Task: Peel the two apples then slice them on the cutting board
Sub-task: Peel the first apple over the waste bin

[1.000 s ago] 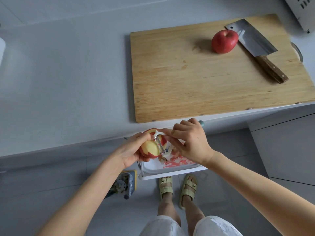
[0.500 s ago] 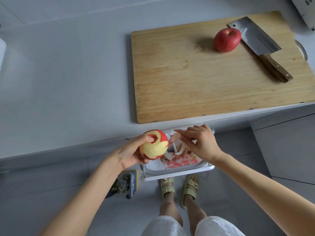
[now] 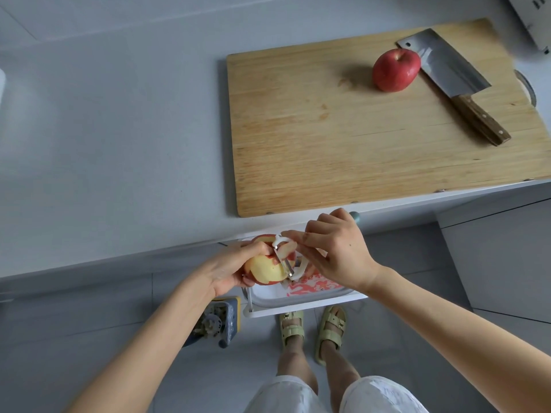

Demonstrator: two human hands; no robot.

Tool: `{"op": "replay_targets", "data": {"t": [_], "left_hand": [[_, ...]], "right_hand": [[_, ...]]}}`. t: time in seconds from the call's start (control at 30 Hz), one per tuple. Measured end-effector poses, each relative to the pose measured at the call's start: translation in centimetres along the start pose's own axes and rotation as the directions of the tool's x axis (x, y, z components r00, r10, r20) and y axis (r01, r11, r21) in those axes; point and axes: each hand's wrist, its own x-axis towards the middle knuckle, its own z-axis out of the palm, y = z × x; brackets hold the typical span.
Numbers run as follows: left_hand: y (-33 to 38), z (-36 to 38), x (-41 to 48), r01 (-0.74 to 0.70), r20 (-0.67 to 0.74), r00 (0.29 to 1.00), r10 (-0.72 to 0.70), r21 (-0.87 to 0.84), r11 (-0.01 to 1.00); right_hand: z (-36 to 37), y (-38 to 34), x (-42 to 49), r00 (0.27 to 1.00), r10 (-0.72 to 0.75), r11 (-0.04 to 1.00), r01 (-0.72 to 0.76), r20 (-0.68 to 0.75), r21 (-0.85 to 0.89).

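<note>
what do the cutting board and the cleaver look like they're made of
The cutting board looks like pale matte wood, with grain lines showing. The cleaver has a bright, reflective blade, probably steel, and a dark brown handle, apparently wood, with rivets.

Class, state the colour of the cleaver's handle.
The cleaver handle is dark brown wood; the head view shows it best.

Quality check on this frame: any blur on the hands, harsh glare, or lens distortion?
Head view: soft, even light; whole apple throws a faint shadow leftward on the cutting board; mild sheen on the cleaver, no blown glare; left hand, half-peeled apple, right hand and peeler all sharp; counter edge bows, wide-angle.
</note>
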Motion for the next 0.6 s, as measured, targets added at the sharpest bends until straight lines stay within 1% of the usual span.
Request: {"op": "replay_targets", "data": {"t": [0.13, 0.23, 0.33, 0.43, 0.53, 0.6], "left_hand": [[0.0, -0.1, -0.1, -0.005, 0.025, 1.0, 0.006, -0.008, 1.0], [-0.2, -0.5, 0.0, -0.02, 0.046, 0.999, 0.02, -0.002, 1.0], [-0.4, -0.8, 0.0, -0.014, 0.066, 0.998, 0.016, -0.042, 0.999], [-1.1, -1.1, 0.0, -0.021, 0.112, 0.993, 0.039, -0.162, 0.987], [-0.8, -1.4, -0.1, -0.029, 0.231, 0.966, 0.114, -0.341, 0.94], [-0.6, -1.2, 0.1, -0.027, 0.266, 0.954, 0.138, -0.38, 0.925]], "right_hand": [[0.0, -0.1, 0.1, 1.0, 0.017, 0.999, -0.017, 0.012, 0.049], [0.0, 0.6, -0.7, 0.995, 0.092, 0.991, -0.097, 0.049, 0.093], [0.6, 1.1, -1.1, 0.985, 0.156, 0.981, -0.164, 0.076, 0.101], [1.4, 1.8, -1.6, 0.975, 0.199, 0.974, -0.207, 0.096, 0.087], [2.2, 2.3, -2.6, 0.956, 0.271, 0.959, -0.278, 0.111, 0.06], [2.7, 2.0, -2.8, 0.95, 0.299, 0.952, -0.304, 0.091, 0.043]]}}
